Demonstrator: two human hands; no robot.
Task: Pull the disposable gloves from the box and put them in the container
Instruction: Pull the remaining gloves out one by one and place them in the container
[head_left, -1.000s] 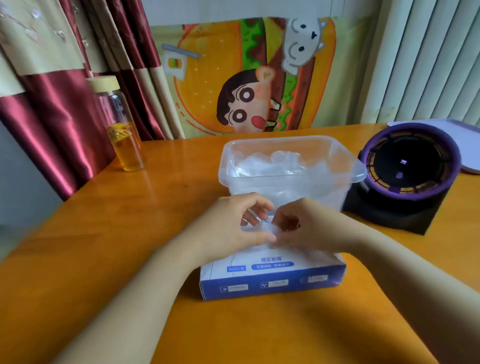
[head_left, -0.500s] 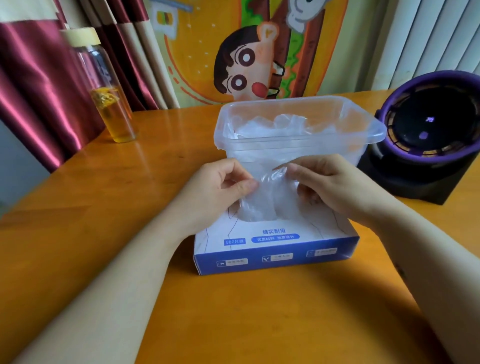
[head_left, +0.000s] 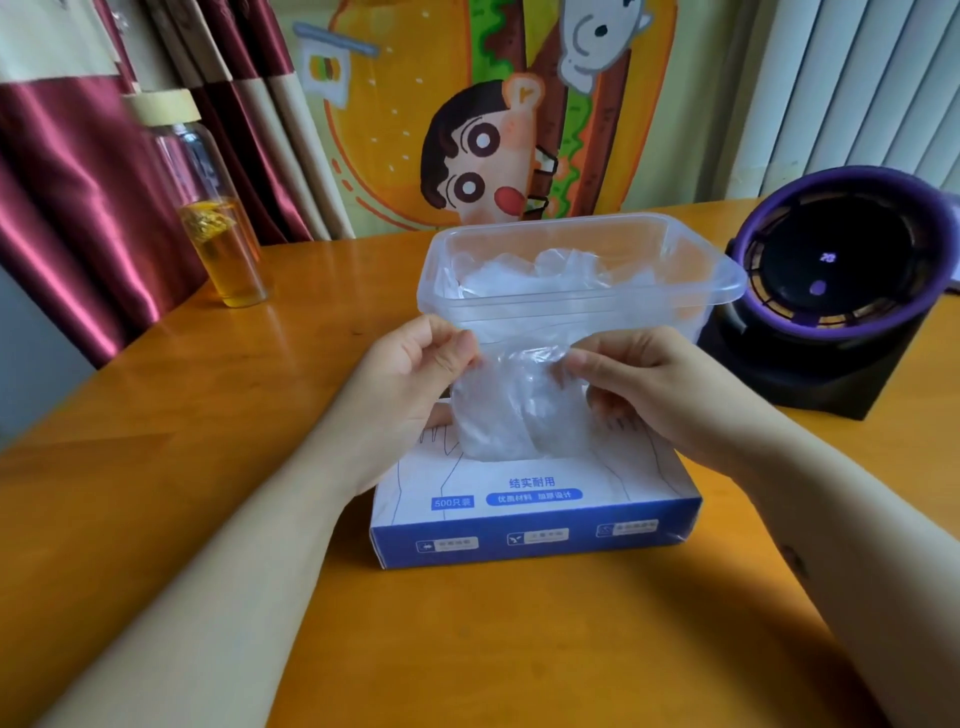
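Head view shows both hands sharing one bunch of clear gloves (head_left: 514, 410) above the box (head_left: 535, 519). My left hand (head_left: 410, 379) pinches the bunch's upper left edge between thumb and fingertips. My right hand (head_left: 649, 384) pinches the upper right edge the same way, so the film hangs spread between them. Its lower end reaches down to the slot in the box top; I cannot tell whether it is free of the slot.

I judge the two-sided hold suits the material: the film is thin and limp, and a single pinch could let it crumple or drag more sheets out with it.

The box lies flat on the table (head_left: 208, 415), its long blue side toward me. The clear container (head_left: 649, 322) stands just behind it, though I cannot tell whether they touch. That puts the drop point straight beyond the pull. A heap of gloves (head_left: 530, 275) already lies inside, below the rim, so there looks to be space on top.

The near rim sits right behind my fingertips, and the bunch has to rise over that edge. Bare table shows to the left and in front. A glass bottle (head_left: 223, 244) stands well apart at far left. A black, purple-rimmed device (head_left: 841, 280) sits near the container's right side, so that side is the tightest.
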